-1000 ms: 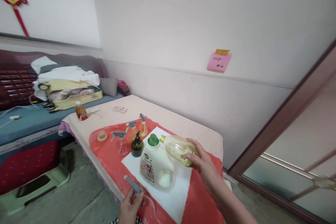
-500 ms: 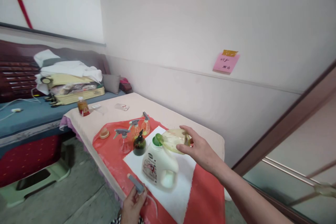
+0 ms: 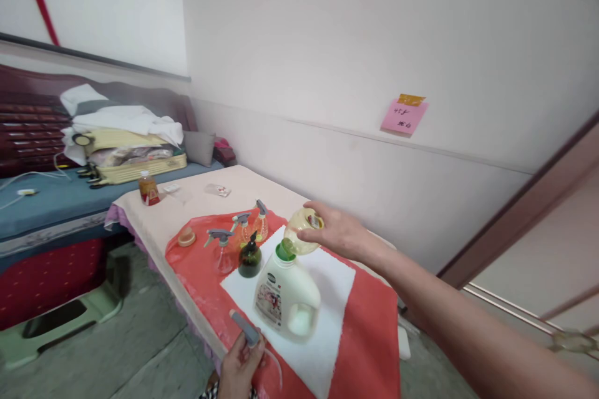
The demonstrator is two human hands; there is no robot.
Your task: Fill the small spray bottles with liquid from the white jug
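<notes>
My right hand (image 3: 330, 227) is closed around a clear yellowish bottle (image 3: 299, 232), tipped with its mouth at the green-rimmed opening of a large white detergent jug (image 3: 286, 299). The jug stands upright on a white cloth (image 3: 322, 349). Low in the view, my left hand (image 3: 241, 361) grips a grey spray nozzle (image 3: 245, 328) with a thin clear tube hanging from it. Left of the jug stand a dark green pump bottle (image 3: 249, 259) and several clear spray bottles (image 3: 223, 255) with grey triggers.
A red sheet (image 3: 369, 324) lies under the cloth on the table. A small round cap (image 3: 186, 237) rests on its left part. Farther back are an amber bottle (image 3: 148, 190) and a small packet (image 3: 218, 190). A stool (image 3: 60, 324) stands at the left.
My right hand has raised the base of the yellowish bottle and moved it left, so the bottle tilts more steeply over the jug. My left hand holds the spray nozzle almost unmoved.
</notes>
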